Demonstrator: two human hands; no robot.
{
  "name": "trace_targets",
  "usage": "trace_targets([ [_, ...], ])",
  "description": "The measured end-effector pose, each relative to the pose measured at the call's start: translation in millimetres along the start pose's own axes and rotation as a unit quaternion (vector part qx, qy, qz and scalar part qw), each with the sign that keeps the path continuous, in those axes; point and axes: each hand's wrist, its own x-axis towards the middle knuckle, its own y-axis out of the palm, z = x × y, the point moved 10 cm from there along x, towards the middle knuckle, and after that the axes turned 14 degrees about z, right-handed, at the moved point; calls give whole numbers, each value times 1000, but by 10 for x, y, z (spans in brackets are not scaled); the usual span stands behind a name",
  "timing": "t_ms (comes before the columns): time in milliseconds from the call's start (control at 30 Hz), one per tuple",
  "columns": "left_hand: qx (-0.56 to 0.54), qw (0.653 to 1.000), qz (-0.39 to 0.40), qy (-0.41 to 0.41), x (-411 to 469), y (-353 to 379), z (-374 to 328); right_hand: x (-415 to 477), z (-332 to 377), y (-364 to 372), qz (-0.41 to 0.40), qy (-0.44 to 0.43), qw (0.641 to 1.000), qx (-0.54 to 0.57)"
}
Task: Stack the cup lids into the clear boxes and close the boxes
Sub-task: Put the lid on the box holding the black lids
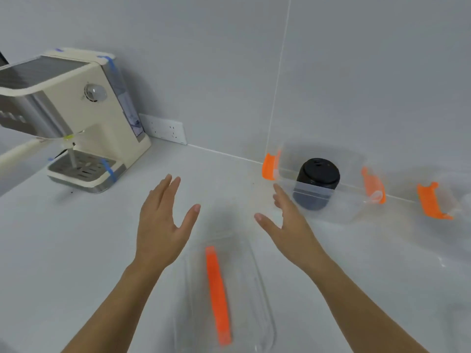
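A clear box point(356, 207) with orange clips stands against the wall at the right, and a stack of black cup lids point(317, 183) sits inside it. A clear box lid point(244, 289) with an orange handle strip lies flat on the counter, near me, between my forearms. My left hand point(163, 225) hovers open above the counter, left of that lid. My right hand point(288, 225) is open too, its fingertips close to the box's left end. Neither hand holds anything. A second clear box point(456, 200) with an orange clip shows at the far right edge, blurred.
A cream coffee machine point(76, 118) with a drip tray stands at the back left. A white wall socket point(165, 128) sits low on the wall behind it. The white counter point(63, 250) meets grey wall panels at the back.
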Motion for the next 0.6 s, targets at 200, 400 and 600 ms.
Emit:
trace_targets([
  [200, -1, 980, 88, -176, -456, 465, 762, -78, -513, 622, 75, 113, 988, -67],
  [400, 25, 943, 180, -280, -843, 937, 1040, -291, -786, 938, 121, 196, 970, -75],
  [600, -3, 950, 165, -265, -943, 1139, 968, -419, -804, 1157, 127, 205, 967, -85],
])
